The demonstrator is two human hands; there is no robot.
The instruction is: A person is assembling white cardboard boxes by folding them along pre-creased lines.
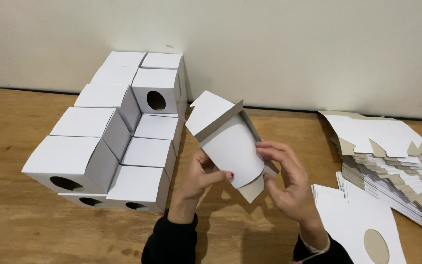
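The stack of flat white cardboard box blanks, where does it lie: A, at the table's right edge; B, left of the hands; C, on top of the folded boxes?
A: the stack of flat white cardboard blanks lies at the right of the wooden table, while the folded white boxes stand left.

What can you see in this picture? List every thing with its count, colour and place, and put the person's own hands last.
Folded white cardboard boxes with round holes: about a dozen, white, stacked at left on the table.
Flat unfolded cardboard blanks: a tall pile, white and grey, at right.
Flat white cardboard sheet with oval cut-out: one on top, lower right.
Wooden table: one, brown.
Wall: off-white, behind.
Half-folded white cardboard blank: one, centre, held up.
Left hand: fingers grip the blank.
Right hand: fingers grip the blank.
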